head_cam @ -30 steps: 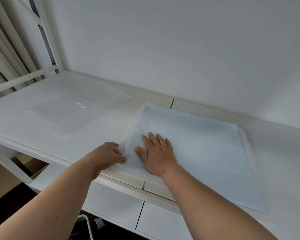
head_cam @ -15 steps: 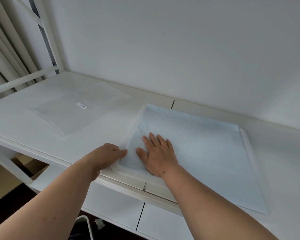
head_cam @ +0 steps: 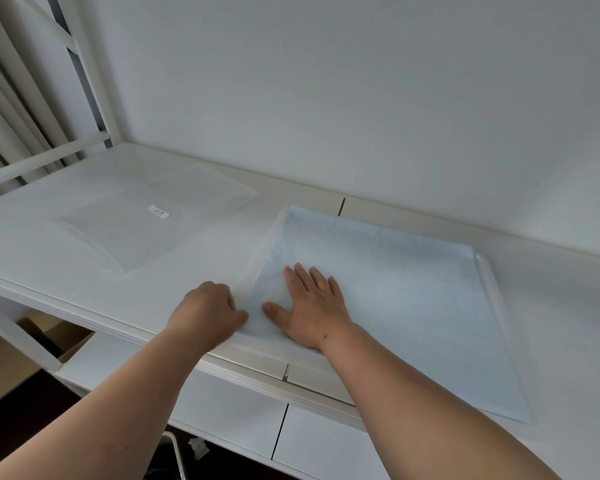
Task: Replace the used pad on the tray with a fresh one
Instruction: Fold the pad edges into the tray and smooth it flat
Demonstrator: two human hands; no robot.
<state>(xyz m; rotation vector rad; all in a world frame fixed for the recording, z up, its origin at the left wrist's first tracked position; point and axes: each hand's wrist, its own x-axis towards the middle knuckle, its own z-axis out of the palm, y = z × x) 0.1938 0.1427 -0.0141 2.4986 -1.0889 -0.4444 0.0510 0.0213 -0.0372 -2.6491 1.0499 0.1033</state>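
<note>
Lying flat on the white desk, right of centre: pale blue pad | right hand spread, palm down on pad's near-left part | left hand curled, pinching pad's near-left edge | clear plastic bag with small label, well left of pad

A pale blue pad lies spread on the white shelf top, its near edge reaching the front lip. The right hand lies flat on the pad's near left part, fingers straight and spread. The left hand curls at the pad's left edge (thumb and fingers appear to pinch the white border). Well apart to the left lies a clear plastic bag with a small label.
</note>
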